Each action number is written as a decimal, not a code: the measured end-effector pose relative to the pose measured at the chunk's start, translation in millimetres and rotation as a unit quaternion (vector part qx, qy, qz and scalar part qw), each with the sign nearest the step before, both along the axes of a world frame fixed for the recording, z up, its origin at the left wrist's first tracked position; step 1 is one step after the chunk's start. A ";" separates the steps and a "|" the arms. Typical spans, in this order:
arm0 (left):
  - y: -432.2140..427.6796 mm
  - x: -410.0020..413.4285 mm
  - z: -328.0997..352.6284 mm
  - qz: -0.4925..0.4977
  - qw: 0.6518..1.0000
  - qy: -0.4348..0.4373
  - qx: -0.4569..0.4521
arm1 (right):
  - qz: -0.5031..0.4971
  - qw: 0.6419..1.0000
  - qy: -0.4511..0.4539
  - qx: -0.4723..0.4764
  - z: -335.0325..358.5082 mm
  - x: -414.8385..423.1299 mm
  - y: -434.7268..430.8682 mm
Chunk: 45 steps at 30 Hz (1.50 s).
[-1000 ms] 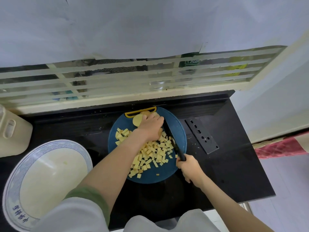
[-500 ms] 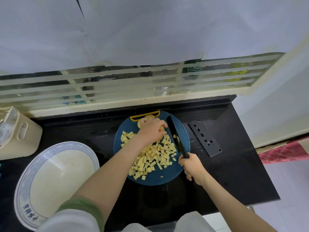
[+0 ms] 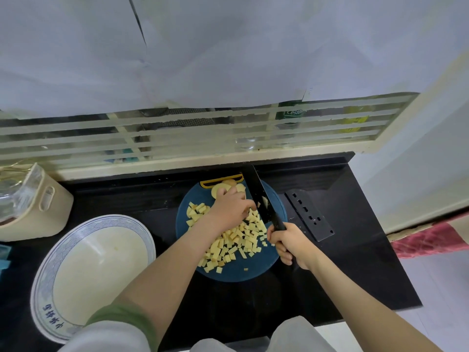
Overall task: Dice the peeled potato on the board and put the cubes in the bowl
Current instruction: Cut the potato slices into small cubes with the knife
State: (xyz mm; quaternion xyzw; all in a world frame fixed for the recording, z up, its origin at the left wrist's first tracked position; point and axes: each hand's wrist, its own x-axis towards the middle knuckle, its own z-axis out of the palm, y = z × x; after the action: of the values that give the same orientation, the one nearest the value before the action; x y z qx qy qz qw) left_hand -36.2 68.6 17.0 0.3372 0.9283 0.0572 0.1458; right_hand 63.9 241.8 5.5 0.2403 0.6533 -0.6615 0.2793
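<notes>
Fingers (image 3: 248, 207) of our left hand (image 3: 232, 208) curl onto pale yellow peeled potato slices (image 3: 217, 192), pinning them for the black kitchen knife (image 3: 257, 194) our right hand (image 3: 289, 243) clamps alongside (blade lifted); cut cubes (image 3: 236, 240) lie beneath our left wrist, white blue-rimmed bowl (image 3: 42, 288) farther left.

The left forearm (image 3: 177, 262) reaches in bare from the lower left, its sleeve pushed up near the elbow (a green cuff under white). The left hand (image 3: 232, 208) lies palm down, wrist straight, knuckles up, fingers (image 3: 245, 205) bent with tips down on the potato pieces (image 3: 236, 240); what sits under the palm is hidden. The right forearm (image 3: 355, 301) comes in bare from the lower right. The right hand (image 3: 289, 243) is fisted round the handle of the knife (image 3: 261, 196), thumb side up.
</notes>
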 end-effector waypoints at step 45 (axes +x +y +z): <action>32.1 6.5 -3.1 0.389 0.855 -0.145 0.309 | -0.052 0.998 0.005 0.044 -1.7 19.2 38.9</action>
State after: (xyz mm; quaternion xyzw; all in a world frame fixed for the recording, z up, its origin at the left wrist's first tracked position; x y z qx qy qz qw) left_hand -29.6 100.7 13.9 -0.0363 0.8866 0.4415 0.1331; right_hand 83.1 280.7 3.8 0.2824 0.6697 -0.6470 0.2306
